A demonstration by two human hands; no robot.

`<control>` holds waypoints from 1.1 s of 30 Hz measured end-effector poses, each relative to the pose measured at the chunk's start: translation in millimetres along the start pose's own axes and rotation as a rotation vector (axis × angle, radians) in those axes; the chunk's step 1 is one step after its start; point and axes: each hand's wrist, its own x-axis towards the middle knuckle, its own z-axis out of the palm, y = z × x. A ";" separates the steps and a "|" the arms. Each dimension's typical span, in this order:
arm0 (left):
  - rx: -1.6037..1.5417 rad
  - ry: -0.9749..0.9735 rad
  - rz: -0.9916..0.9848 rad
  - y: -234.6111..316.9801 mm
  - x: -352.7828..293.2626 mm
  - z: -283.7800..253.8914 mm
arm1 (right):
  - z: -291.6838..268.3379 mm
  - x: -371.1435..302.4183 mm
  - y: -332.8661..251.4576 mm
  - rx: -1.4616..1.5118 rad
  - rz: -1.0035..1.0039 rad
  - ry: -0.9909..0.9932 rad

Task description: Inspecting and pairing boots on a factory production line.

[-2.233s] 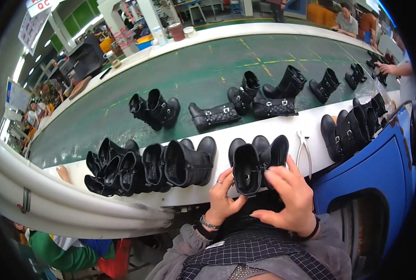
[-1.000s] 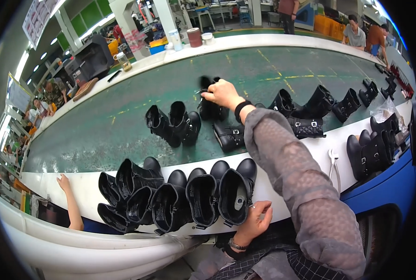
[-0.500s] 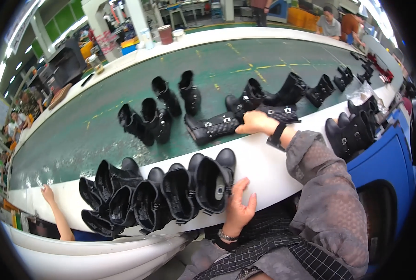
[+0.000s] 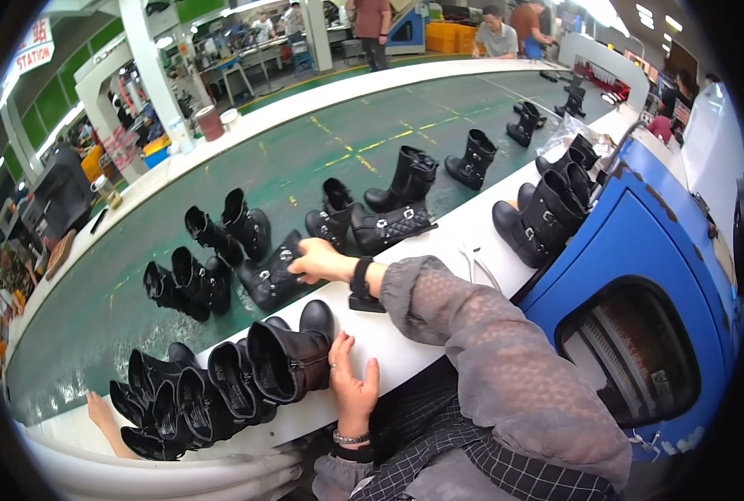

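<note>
A black buckled ankle boot stands tilted on the green belt, and my right hand is closed on its upper shaft. Nearer to me, my left hand is open, thumb apart from the fingers, holding nothing. It lies beside the rim of the closest black boot in a packed row of several boots on the white ledge. Whether its fingertips touch that boot I cannot tell. Just right of my right hand, a quilted black boot lies on its side.
More black boots stand along the green belt, some left, others farther right. Pincers lie on the ledge near a group of boots. A blue machine borders the right. Another person's hand is at the row's left end.
The view has swung right. The boot in my right hand has gone from lying flat to tilted up, shaft raised. My left hand stays open beside the row.
</note>
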 end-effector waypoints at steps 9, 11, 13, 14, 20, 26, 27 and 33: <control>-0.026 -0.011 -0.081 -0.5 -3.4 3.9 | -26.5 -8.3 -88.8 -0.300 -0.787 0.349; -0.066 0.028 -0.091 -2.2 -6.1 1.9 | -64.0 -47.1 -120.0 -0.107 -0.595 0.178; -0.055 0.038 -0.101 -6.2 -7.8 -0.1 | -104.8 -84.9 -140.1 -0.012 -0.549 0.228; -0.066 0.022 -0.093 -5.0 -6.9 1.6 | -127.3 -113.3 -153.5 0.020 -0.562 0.315; -0.018 0.052 -0.073 -5.4 -3.1 3.9 | -272.4 -140.6 -156.6 -0.256 -0.650 0.634; -0.033 0.019 -0.059 -6.5 -5.8 2.8 | -344.0 -103.2 -100.9 -0.834 -0.485 1.042; -0.017 0.018 -0.064 -7.0 -5.4 1.8 | -328.8 -92.6 -87.9 -0.879 -0.532 1.083; 0.024 0.035 -0.047 -5.6 -4.6 0.8 | -168.2 -80.5 -81.1 -0.753 -0.495 0.510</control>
